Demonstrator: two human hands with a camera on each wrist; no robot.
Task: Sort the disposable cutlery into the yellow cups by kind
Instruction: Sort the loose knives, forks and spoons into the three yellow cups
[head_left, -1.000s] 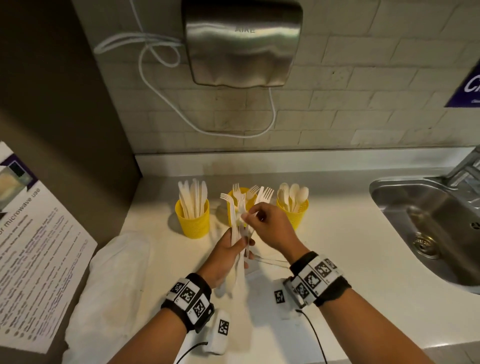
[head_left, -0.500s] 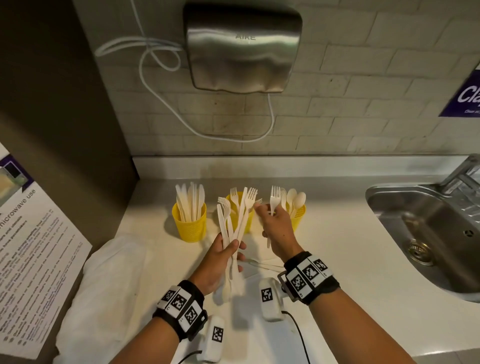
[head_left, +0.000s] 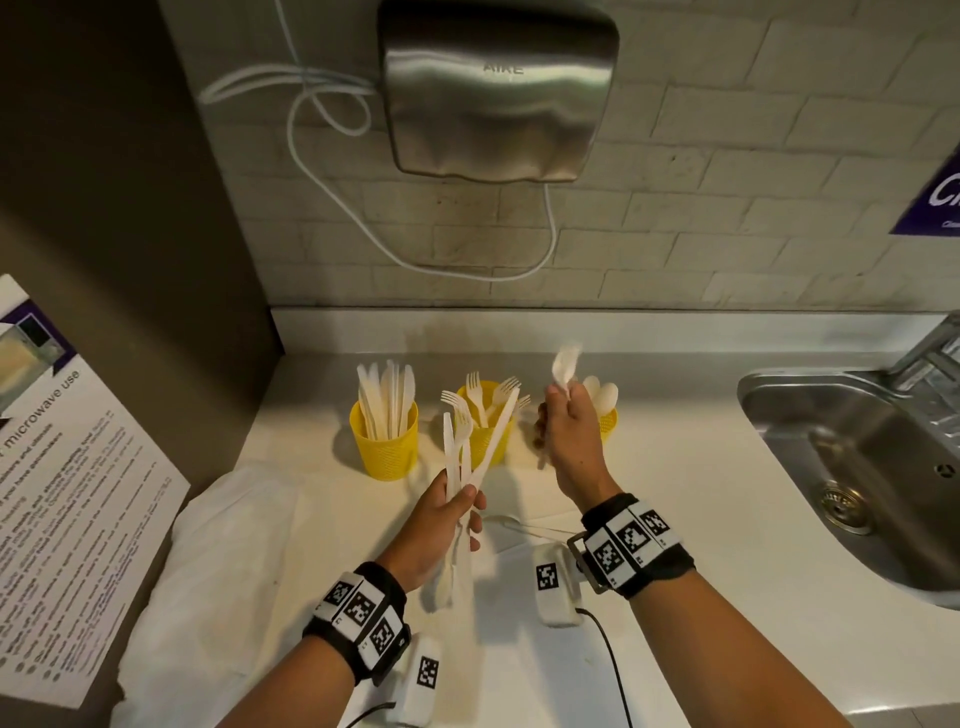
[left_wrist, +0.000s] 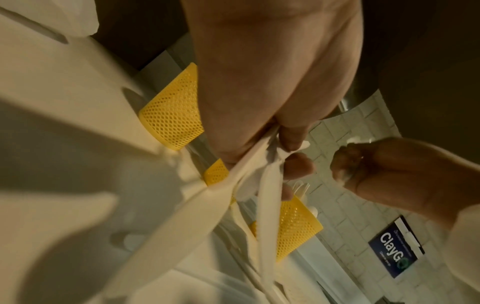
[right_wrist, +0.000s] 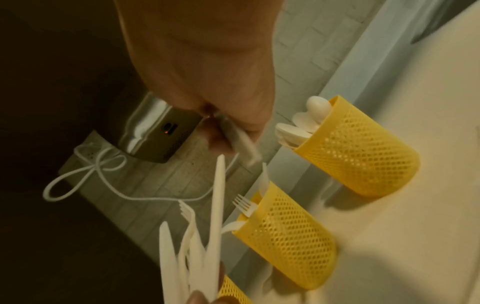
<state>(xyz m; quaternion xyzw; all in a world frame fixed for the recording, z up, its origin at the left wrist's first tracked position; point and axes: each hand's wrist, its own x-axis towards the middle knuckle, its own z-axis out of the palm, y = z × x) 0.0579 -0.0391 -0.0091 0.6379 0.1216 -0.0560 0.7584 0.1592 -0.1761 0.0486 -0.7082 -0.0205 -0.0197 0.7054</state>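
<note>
Three yellow mesh cups stand in a row at the back of the counter: the knife cup (head_left: 384, 441), the fork cup (head_left: 483, 431) (right_wrist: 285, 242) and the spoon cup (head_left: 609, 422) (right_wrist: 363, 156). My left hand (head_left: 470, 499) (left_wrist: 293, 156) grips a bundle of white knives and forks (head_left: 462, 441) (right_wrist: 197, 236), upright in front of the fork cup. My right hand (head_left: 563, 410) (right_wrist: 228, 131) pinches one white utensil (head_left: 565, 366), blurred by motion, just in front of the spoon cup and partly hiding it. Its kind cannot be told.
A steel sink (head_left: 857, 452) fills the right side. On the wall above the cups hangs a hand dryer (head_left: 498, 88) with a looped white cable (head_left: 322, 171). A white plastic bag (head_left: 218, 571) lies at the counter's left, beside a printed notice (head_left: 67, 493).
My right hand has drawn one utensil out of the bundle and carried it right and up to the spoon cup. The left hand keeps the bundle in about the same place.
</note>
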